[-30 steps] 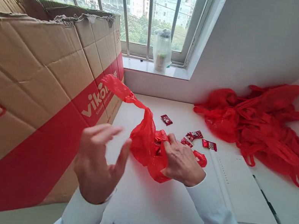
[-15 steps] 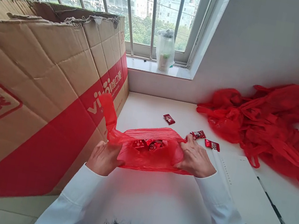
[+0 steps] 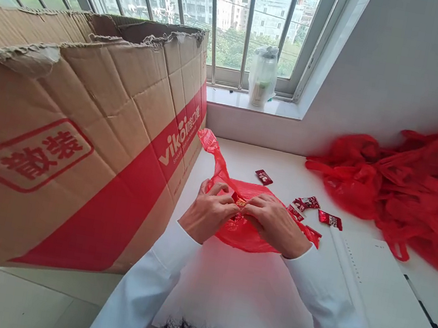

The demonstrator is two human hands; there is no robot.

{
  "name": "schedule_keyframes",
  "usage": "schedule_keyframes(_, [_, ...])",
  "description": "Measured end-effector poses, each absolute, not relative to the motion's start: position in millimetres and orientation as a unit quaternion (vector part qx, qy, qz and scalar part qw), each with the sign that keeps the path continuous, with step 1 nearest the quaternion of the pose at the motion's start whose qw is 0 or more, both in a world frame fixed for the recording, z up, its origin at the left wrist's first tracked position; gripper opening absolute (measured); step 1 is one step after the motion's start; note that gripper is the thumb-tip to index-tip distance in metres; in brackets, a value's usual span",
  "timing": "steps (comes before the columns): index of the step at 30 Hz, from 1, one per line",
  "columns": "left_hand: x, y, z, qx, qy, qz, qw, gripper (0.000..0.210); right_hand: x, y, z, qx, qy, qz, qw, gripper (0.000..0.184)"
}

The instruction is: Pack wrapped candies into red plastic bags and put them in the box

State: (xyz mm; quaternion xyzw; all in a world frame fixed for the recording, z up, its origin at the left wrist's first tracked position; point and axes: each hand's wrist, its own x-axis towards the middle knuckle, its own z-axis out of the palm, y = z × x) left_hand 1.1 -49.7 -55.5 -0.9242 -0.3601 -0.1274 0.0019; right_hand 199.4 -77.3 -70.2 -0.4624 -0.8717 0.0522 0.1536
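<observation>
A thin red plastic bag (image 3: pixel 245 242) lies on the white table in front of me, with one handle standing up at its left. My left hand (image 3: pixel 208 210) is closed on the left part of its mouth, fingers bent in a pinch. From the other side, my right hand (image 3: pixel 276 225) pinches the bag too, and the two sets of fingertips nearly meet. Between them shows a small red wrapped packet (image 3: pixel 239 200) inside the bag; the rest of the contents is hidden by my hands and the plastic.
Loose small red packets lie behind the bag, one dark red packet (image 3: pixel 264 177) apart from several at the right. A large cardboard box (image 3: pixel 135 109) stands left. At right are heaped red plastic bags (image 3: pixel 423 183), white paper (image 3: pixel 382 294) and a pen (image 3: pixel 436 327). A wrapped jar (image 3: pixel 263 76) stands on the sill.
My hands have moved from the wide-open sides of the bag inward, drawing its mouth together. The view has turned slightly left.
</observation>
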Motion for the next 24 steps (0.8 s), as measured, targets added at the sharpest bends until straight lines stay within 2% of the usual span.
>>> schedule_keyframes(2, [3,-43,-67,-0.914,-0.392,-0.103,0.017,0.025,201,-72,-87,-0.507,-0.857,0.019,0.088,0.022])
schedule_keyframes(4, [-3,-38,-78,-0.9,-0.425,-0.094,0.024,0.036,209,-70,-100,-0.535,-0.844,-0.001,0.052,0.032])
schedule_keyframes(6, [-14,-35,-84,-0.891,-0.447,-0.079,0.027,0.034,222,-72,-108,-0.535,-0.843,0.005,0.051,0.031])
schedule_keyframes(9, [-29,-36,-84,-0.885,-0.459,-0.065,0.04,0.015,236,-75,-109,-0.518,-0.853,0.014,0.068,0.022])
schedule_keyframes(13, [-31,-40,-86,-0.858,-0.502,-0.085,0.06,0.031,233,-76,-109,-0.551,-0.83,-0.004,0.088,0.038])
schedule_keyframes(15, [-27,-45,-91,-0.844,-0.525,-0.09,0.058,0.032,227,-79,-113,-0.57,-0.816,-0.017,0.091,0.031])
schedule_keyframes(17, [-24,-51,-98,-0.842,-0.53,-0.084,0.05,0.026,221,-86,-119,-0.573,-0.814,-0.022,0.09,0.013])
schedule_keyframes(18, [-23,-55,-101,-0.845,-0.527,-0.077,0.044,0.022,219,-90,-123,-0.572,-0.815,-0.02,0.088,0.014])
schedule_keyframes(20, [-25,-62,-105,-0.853,-0.519,-0.055,0.03,0.012,217,-97,-129,-0.579,-0.811,-0.01,0.089,0.038])
schedule_keyframes(21, [-27,-65,-106,-0.855,-0.517,-0.042,0.024,0.016,217,-99,-131,-0.585,-0.806,0.0,0.092,0.047])
schedule_keyframes(24, [-35,-69,-112,-0.858,-0.513,-0.006,0.021,0.048,216,-97,-139,-0.597,-0.793,0.052,0.11,0.071])
